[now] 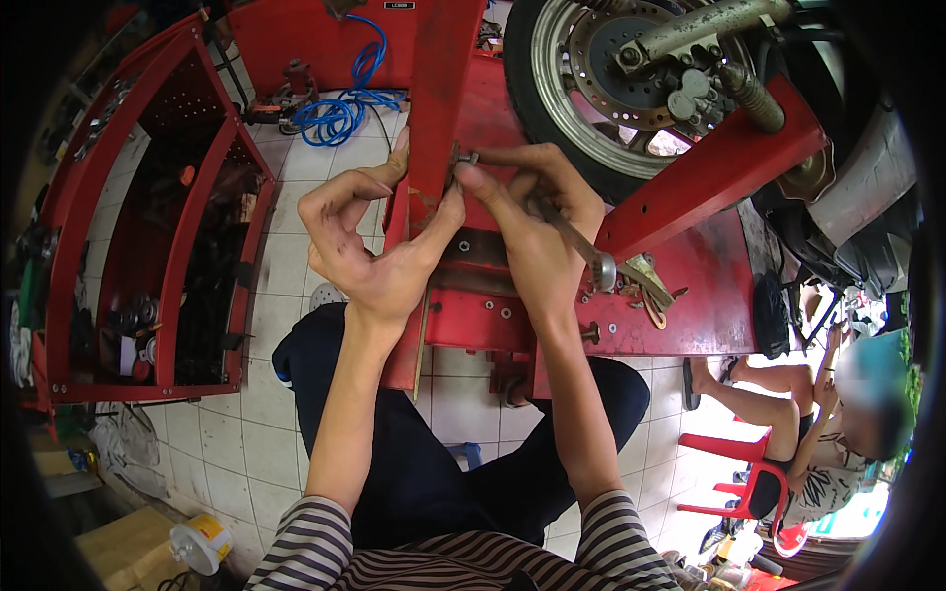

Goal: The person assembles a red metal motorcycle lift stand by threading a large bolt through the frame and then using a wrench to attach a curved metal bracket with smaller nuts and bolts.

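A red metal post rises in front of me. My left hand is closed around it, fingertips at its left side and thumb along its right face. My right hand pinches a small bolt between thumb and forefinger, against the post's right side. Its seat in the post is hidden. A wrench with a round head is tucked in the curled fingers of that same hand, its head sticking out toward the lower right. Several nuts and washers lie on the red platform below my hands.
A motorcycle wheel stands beyond my right hand, beside a slanted red beam. Hand tools lie on the platform. A blue hose is coiled on the tiles. On the left stands a red shelf; a person sits at right.
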A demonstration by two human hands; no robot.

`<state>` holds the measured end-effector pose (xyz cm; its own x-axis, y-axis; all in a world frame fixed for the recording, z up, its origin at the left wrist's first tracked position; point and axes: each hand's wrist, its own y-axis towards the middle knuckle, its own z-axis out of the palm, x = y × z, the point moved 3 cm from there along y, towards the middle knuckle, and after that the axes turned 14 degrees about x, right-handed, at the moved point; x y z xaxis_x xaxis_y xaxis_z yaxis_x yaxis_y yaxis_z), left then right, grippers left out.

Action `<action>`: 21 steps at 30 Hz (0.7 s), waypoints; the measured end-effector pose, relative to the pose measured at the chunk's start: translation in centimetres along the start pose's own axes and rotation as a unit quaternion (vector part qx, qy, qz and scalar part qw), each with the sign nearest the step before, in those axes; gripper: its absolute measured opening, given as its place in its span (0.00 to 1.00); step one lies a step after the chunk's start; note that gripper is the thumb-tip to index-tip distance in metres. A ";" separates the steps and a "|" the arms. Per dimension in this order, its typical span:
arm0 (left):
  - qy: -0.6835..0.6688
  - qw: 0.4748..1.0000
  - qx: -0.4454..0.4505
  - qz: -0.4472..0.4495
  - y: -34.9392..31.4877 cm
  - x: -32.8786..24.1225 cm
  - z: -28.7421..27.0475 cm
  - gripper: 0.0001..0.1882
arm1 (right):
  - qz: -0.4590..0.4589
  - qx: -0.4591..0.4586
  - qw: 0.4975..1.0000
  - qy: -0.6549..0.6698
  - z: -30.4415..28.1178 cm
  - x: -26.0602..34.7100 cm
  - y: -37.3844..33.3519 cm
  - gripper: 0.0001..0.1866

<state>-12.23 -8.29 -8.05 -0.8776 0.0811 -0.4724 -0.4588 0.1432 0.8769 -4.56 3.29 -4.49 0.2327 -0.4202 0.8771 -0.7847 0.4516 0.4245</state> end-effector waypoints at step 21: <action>0.005 1.000 -0.003 -0.007 0.2 -0.3 0.0 0.30 | -0.133 0.020 0.972 -0.190 -0.4 0.6 0.0 0.07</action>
<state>-12.09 -8.29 -7.77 -0.8723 0.0698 -0.4839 -0.4720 0.1384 0.8707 -4.25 3.33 -3.85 0.2076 -0.7826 0.5870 -0.7490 0.2588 0.6099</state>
